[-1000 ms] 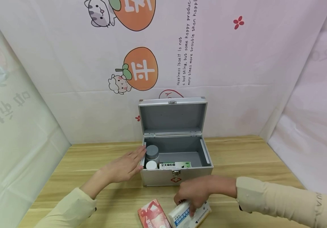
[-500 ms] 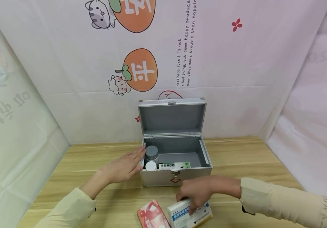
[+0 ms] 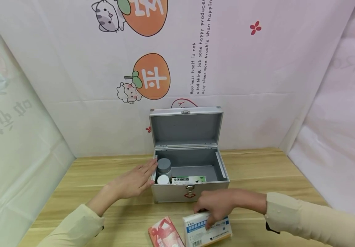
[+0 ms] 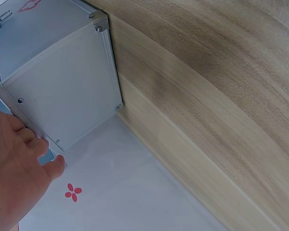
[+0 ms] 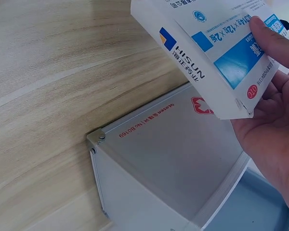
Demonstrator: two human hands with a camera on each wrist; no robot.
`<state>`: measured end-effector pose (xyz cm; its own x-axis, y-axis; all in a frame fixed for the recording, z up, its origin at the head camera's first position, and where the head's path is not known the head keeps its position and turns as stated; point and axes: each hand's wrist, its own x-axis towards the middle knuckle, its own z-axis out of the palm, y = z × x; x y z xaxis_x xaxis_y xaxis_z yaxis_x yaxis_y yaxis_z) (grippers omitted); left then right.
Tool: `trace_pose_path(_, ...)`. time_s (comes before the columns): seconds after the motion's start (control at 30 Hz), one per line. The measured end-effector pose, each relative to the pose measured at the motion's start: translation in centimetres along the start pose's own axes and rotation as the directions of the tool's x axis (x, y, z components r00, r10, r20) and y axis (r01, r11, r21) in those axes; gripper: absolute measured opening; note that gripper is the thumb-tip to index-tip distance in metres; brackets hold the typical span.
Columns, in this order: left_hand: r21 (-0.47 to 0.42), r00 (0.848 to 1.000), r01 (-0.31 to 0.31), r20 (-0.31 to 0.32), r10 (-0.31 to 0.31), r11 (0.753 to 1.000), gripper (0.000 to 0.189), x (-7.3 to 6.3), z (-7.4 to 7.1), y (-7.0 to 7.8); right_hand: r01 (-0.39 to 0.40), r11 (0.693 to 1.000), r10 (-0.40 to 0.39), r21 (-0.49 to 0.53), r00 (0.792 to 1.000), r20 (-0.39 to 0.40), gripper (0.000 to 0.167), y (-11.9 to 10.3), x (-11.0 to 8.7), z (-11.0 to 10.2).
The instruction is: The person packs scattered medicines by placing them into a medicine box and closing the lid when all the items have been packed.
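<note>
A silver first-aid case (image 3: 171, 192) stands with its lid (image 3: 186, 128) raised. My left hand (image 3: 134, 181) rests on the case's left rim, its fingers lying extended over the edge; the left wrist view shows the fingertips (image 4: 55, 167) at that rim. With thumb and fingers my right hand (image 3: 216, 205) grips a white and blue medicine box (image 3: 206, 233) in front of the case. In the right wrist view this medicine box (image 5: 221, 53) is tilted, its printed face under the thumb. Left of it, a red and pink box (image 3: 166, 233) lies on the table, cut off by the frame's lower edge.
Inside the case, along its left side, stand a grey-capped bottle (image 3: 164, 165) and a white-capped bottle (image 3: 163, 179). Beside them lies a green and white box (image 3: 188, 179). The wooden table (image 3: 258, 171) ends at a printed cloth (image 3: 242, 103) behind the case.
The right hand has shifted slightly right and turned the medicine box, so its long side now runs more nearly left to right. The left hand stays on the rim.
</note>
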<state>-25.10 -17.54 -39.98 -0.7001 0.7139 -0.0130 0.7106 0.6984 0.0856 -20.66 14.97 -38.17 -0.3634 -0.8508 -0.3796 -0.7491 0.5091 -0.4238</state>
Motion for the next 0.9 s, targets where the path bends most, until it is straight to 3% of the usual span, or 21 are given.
trace_pose_path(0.9,-0.002,1.0,0.01,0.007,-0.01,1.0,0.065,-0.1,-0.1,0.2,0.02,0.998,-0.017,0.06,0.999,-0.049,0.018,-0.4,-1.5,-0.8)
